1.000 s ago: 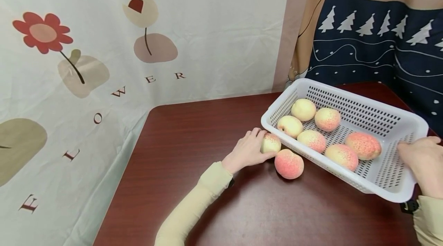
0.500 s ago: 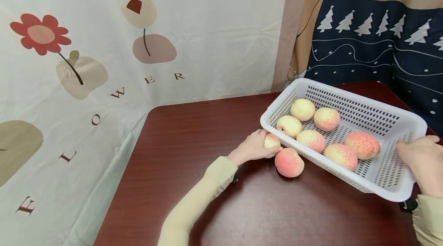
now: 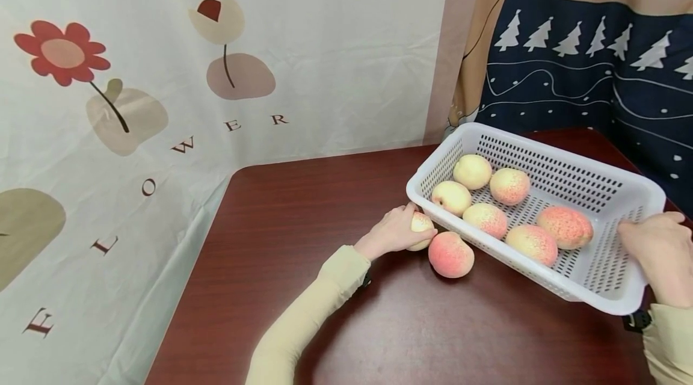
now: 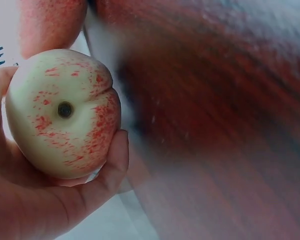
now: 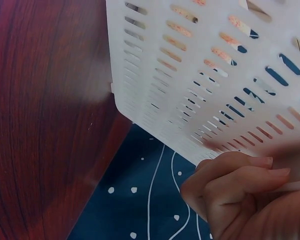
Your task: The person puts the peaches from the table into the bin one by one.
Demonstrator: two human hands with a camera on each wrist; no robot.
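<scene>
We're looking down on a dark red wooden table (image 3: 303, 216), and our left hand (image 3: 392, 231) is wrapped around a pale yellow peach with red speckles (image 3: 421, 225), thumb and fingers curled about it. From the left wrist view that peach (image 4: 62, 112) fills the palm, its stem dimple facing the camera. It sits low over the tabletop, just outside the near left corner of a white perforated plastic basket (image 3: 622, 189). Right beside it, touching or nearly touching, a rounder pink-red peach (image 3: 451, 254) lies on the wood against the basket's long side.

Over on the right, our right hand (image 3: 652, 255) grips the basket's short end wall, fingers curled over the rim; the right wrist view shows the fingers (image 5: 240, 182) folded against the slotted wall (image 5: 200, 75), that end raised off the table. So the two hands are well apart, one at each end of the basket.

Inside the basket we count six more peaches (image 3: 489, 219), in two loose rows.

Behind the table hangs a cream cloth printed with flowers (image 3: 162, 72), and to the right a navy cloth with white trees (image 3: 568, 72).
</scene>
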